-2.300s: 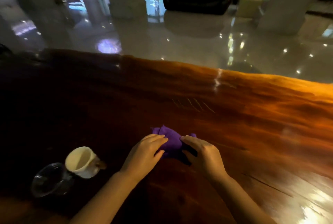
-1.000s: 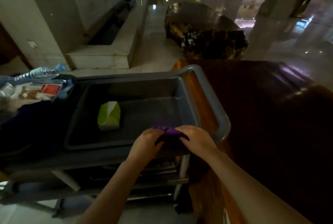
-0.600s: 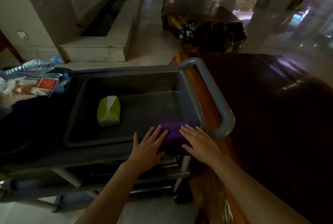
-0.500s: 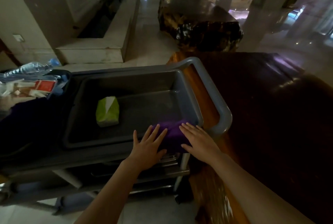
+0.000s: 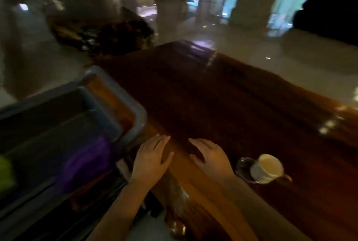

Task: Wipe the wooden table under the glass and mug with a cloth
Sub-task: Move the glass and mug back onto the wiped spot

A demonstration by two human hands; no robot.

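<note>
Looking down from the head view, we are seeing both hands empty, the left hand (image 5: 150,160) and right hand (image 5: 212,158) each spread flat in a released grip above the wooden surface (image 5: 222,105), while the purple cloth (image 5: 85,161) is lying in the grey cart tray (image 5: 114,122) at the left. The mug (image 5: 266,168) is standing against the glass (image 5: 243,169) just beside the right wrist, so we are judging the wiping finished and advising a slow withdrawal clear of them.
</note>
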